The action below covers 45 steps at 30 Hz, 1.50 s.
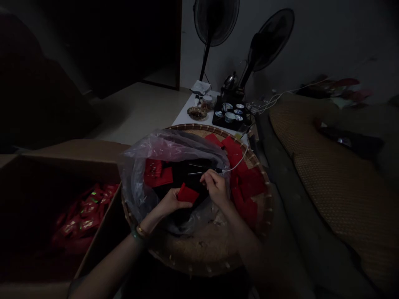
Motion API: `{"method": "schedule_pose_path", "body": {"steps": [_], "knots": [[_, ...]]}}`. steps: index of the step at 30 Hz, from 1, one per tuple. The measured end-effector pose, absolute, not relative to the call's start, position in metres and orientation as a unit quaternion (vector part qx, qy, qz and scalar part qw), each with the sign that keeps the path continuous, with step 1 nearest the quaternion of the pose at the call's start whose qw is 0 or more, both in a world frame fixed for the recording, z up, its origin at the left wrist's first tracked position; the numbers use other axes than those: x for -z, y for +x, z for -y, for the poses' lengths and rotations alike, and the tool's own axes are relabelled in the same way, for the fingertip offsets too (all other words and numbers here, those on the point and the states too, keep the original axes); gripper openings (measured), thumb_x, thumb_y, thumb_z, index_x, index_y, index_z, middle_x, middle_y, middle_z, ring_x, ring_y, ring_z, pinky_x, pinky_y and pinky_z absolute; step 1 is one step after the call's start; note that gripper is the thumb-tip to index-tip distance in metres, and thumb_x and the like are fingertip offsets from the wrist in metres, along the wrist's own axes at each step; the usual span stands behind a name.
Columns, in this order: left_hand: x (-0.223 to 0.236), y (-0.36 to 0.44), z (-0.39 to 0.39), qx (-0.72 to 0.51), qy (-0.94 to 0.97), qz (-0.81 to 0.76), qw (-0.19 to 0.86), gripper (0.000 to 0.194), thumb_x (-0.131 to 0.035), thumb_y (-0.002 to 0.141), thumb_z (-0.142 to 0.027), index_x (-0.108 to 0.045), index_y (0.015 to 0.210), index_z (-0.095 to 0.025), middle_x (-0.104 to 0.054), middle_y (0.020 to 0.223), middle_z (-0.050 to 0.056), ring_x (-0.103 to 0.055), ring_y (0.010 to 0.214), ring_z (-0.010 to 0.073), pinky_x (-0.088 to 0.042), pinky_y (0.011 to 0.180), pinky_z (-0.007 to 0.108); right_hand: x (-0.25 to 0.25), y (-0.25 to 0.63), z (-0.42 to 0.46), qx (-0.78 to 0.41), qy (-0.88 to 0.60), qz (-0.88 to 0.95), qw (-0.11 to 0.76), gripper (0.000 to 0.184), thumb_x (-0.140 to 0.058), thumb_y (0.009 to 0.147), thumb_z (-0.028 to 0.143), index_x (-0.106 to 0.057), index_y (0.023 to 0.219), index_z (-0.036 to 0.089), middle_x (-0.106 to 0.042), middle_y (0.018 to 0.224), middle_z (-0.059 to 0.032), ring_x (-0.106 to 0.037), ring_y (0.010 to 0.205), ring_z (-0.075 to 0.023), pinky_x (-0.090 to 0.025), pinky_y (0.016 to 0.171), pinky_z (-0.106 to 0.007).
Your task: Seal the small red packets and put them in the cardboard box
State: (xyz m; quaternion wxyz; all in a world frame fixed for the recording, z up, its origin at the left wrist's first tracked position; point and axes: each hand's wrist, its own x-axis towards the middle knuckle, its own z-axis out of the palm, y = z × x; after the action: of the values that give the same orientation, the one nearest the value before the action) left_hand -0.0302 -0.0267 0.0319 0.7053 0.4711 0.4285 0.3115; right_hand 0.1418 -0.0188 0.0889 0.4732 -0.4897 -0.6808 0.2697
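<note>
My left hand (pixel 174 201) is closed on a small red packet (pixel 188 194), thumb along its near edge. Close by on the right, my right hand (pixel 215 186) has its fingers curled together; whether they pinch anything is too dark to tell. Just beyond its knuckles is a dark tool (pixel 208 169) with thin metal prongs and a white cord (pixel 238 163). Both hands are over a clear plastic bag (pixel 137 166) with a black inside, spread in a round woven tray (pixel 199 265). Red pieces (pixel 160 177) lie in the bag's left part. More red packets (pixel 249 182) lie along the tray's right side.
At left stands an open cardboard box (pixel 99 230) holding many shiny red packets (pixel 90 211). Behind the tray, a low white table (pixel 183 118) bears a black tea tray (pixel 218 121) with cups. Two fans (pixel 216 20) stand beyond. A woven mat (pixel 336 182) covers the seat at right.
</note>
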Motion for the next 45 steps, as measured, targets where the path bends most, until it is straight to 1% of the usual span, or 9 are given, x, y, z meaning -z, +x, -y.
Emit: {"method": "schedule_pose_path", "body": {"steps": [6, 11, 15, 24, 30, 34, 37, 40, 45], "knots": [[-0.033, -0.032, 0.028, -0.348, 0.477, -0.423, 0.687, 0.032, -0.080, 0.050, -0.024, -0.068, 0.077, -0.012, -0.067, 0.067, -0.002, -0.056, 0.059, 0.0107, -0.045, 0.062, 0.022, -0.091, 0.156, 0.039, -0.231, -0.416, 0.781, 0.404, 0.014, -0.057, 0.082, 0.031, -0.065, 0.082, 0.020, -0.057, 0.084, -0.0045, -0.056, 0.080, -0.0154, -0.045, 0.070, -0.028], [-0.037, -0.032, 0.031, -0.320, 0.484, -0.399, 0.710, 0.026, -0.079, 0.053, -0.025, -0.069, 0.074, -0.012, -0.066, 0.062, -0.003, -0.054, 0.055, 0.0091, -0.044, 0.059, 0.020, -0.084, 0.154, 0.039, -0.252, -0.441, 0.781, 0.364, 0.022, -0.061, 0.079, 0.029, -0.062, 0.099, 0.020, -0.059, 0.084, -0.0035, -0.056, 0.074, -0.0138, -0.046, 0.064, -0.024], [-0.040, -0.034, 0.033, -0.296, 0.486, -0.383, 0.728, 0.030, -0.079, 0.054, -0.025, -0.069, 0.079, -0.012, -0.070, 0.070, 0.001, -0.059, 0.061, 0.0117, -0.045, 0.063, 0.022, -0.086, 0.161, 0.032, -0.274, -0.416, 0.810, 0.309, 0.013, -0.061, 0.080, 0.030, -0.064, 0.087, 0.019, -0.059, 0.079, -0.0020, -0.055, 0.067, -0.0115, -0.042, 0.060, -0.021], [-0.040, -0.034, 0.034, -0.244, 0.487, -0.356, 0.760, 0.039, -0.082, 0.047, -0.018, -0.063, 0.081, -0.012, -0.068, 0.072, 0.000, -0.060, 0.059, 0.0115, -0.048, 0.060, 0.022, -0.091, 0.163, 0.010, -0.337, -0.322, 0.867, 0.177, 0.021, -0.067, 0.075, 0.035, -0.064, 0.069, 0.015, -0.054, 0.065, 0.0019, -0.051, 0.059, -0.0090, -0.033, 0.054, -0.020], [-0.042, -0.034, 0.033, -0.178, 0.491, -0.360, 0.773, 0.031, -0.080, 0.053, -0.027, -0.060, 0.071, -0.011, -0.064, 0.055, 0.000, -0.057, 0.048, 0.0116, -0.044, 0.048, 0.021, -0.083, 0.160, 0.006, -0.378, -0.320, 0.839, 0.224, 0.029, -0.064, 0.076, 0.039, -0.061, 0.062, 0.014, -0.050, 0.064, 0.0024, -0.048, 0.059, -0.0086, -0.034, 0.055, -0.020], [-0.043, -0.036, 0.032, -0.180, 0.488, -0.374, 0.768, 0.033, -0.080, 0.051, -0.028, -0.060, 0.072, -0.011, -0.065, 0.055, 0.000, -0.057, 0.047, 0.0115, -0.044, 0.047, 0.020, -0.084, 0.168, 0.005, -0.404, -0.314, 0.831, 0.217, 0.026, -0.073, 0.066, 0.038, -0.066, 0.076, 0.015, -0.057, 0.076, -0.0005, -0.053, 0.066, -0.0110, -0.038, 0.058, -0.021], [-0.042, -0.036, 0.031, -0.184, 0.483, -0.380, 0.767, 0.033, -0.080, 0.051, -0.029, -0.060, 0.071, -0.011, -0.065, 0.055, 0.001, -0.058, 0.047, 0.0118, -0.045, 0.048, 0.021, -0.084, 0.171, 0.004, -0.395, -0.331, 0.831, 0.211, 0.013, -0.066, 0.075, 0.029, -0.066, 0.078, 0.016, -0.059, 0.075, -0.0014, -0.055, 0.068, -0.0121, -0.040, 0.061, -0.022], [-0.040, -0.035, 0.030, -0.203, 0.482, -0.403, 0.751, 0.033, -0.080, 0.051, -0.030, -0.060, 0.069, -0.011, -0.065, 0.054, 0.001, -0.058, 0.048, 0.0120, -0.044, 0.048, 0.021, -0.077, 0.167, 0.006, -0.424, -0.390, 0.774, 0.264, 0.010, -0.061, 0.078, 0.026, -0.065, 0.079, 0.017, -0.060, 0.075, -0.0014, -0.055, 0.065, -0.0113, -0.042, 0.058, -0.022], [-0.032, -0.029, 0.029, -0.290, 0.485, -0.455, 0.688, 0.034, -0.081, 0.049, -0.032, -0.060, 0.067, -0.012, -0.063, 0.053, -0.001, -0.055, 0.048, 0.0109, -0.043, 0.049, 0.021, -0.049, 0.150, 0.014, -0.517, -0.491, 0.593, 0.375, 0.041, -0.064, 0.072, 0.036, -0.055, 0.109, 0.022, -0.057, 0.079, 0.0011, -0.053, 0.057, -0.0086, -0.040, 0.041, -0.017]]}}
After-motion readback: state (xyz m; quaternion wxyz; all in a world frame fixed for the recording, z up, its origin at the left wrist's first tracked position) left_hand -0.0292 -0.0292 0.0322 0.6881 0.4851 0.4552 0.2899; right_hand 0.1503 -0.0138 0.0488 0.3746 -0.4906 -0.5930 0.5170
